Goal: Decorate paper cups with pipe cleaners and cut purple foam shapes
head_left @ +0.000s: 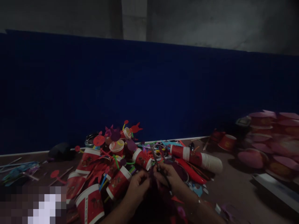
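My right hand (171, 179) grips a pair of dark scissors (154, 155), its blades pointing up and away from me over the pile. Close beside it, my left hand (139, 186) is closed in a pinch. Dark purple material (153, 179) shows between the two hands, but the dim light hides what the left fingertips hold. Just left of that hand lies a tilted red paper cup (119, 183) with a white rim. Another red cup (142, 158) rests beyond the hands, near the scissor blades.
Several decorated red cups (90, 203) and coloured cut-outs crowd the left. A stack of nested paper cups (211, 162) lies to the right, near a red balloon-like strip (192, 172). Pink and red tubs (282, 165) are piled far right. A blue panel (149, 90) stands behind.
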